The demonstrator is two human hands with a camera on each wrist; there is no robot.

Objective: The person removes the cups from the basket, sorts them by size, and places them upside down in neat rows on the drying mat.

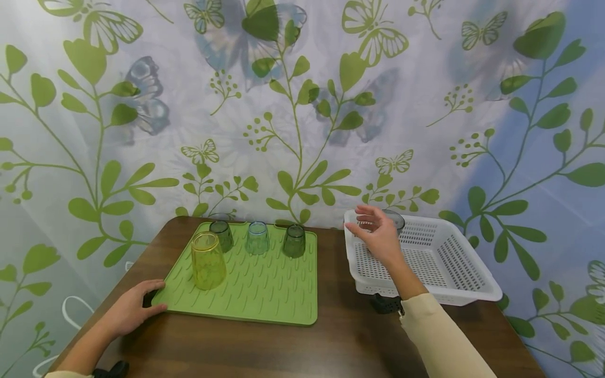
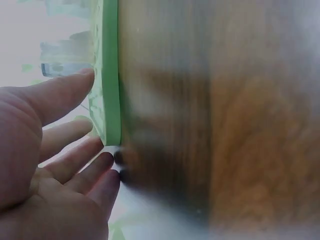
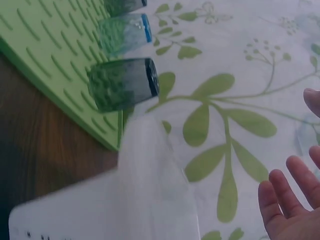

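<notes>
My left hand (image 1: 134, 307) is at the front left corner of a green drying mat (image 1: 264, 294), its thumb and fingertips right at the edge. On that mat a tall yellow glass (image 1: 209, 265) stands upside down at the left. Behind it is a row of small inverted glasses: a dark one (image 1: 222, 236), a light blue one (image 1: 257, 239) and a dark green one (image 1: 294, 241). My right hand (image 1: 380, 236) hovers over the left part of a white plastic basket (image 1: 468, 291), fingers apart and bent. Beyond the hand, a grey clear glass (image 1: 396, 220) shows inside the basket, partly hidden.
Mat and basket both sit on a dark brown wooden table (image 1: 331, 346), with a strip of wood between them. A curtain (image 1: 293, 131) printed with green leaves and butterflies hangs behind the table. A white cable (image 1: 71, 310) loops at the left.
</notes>
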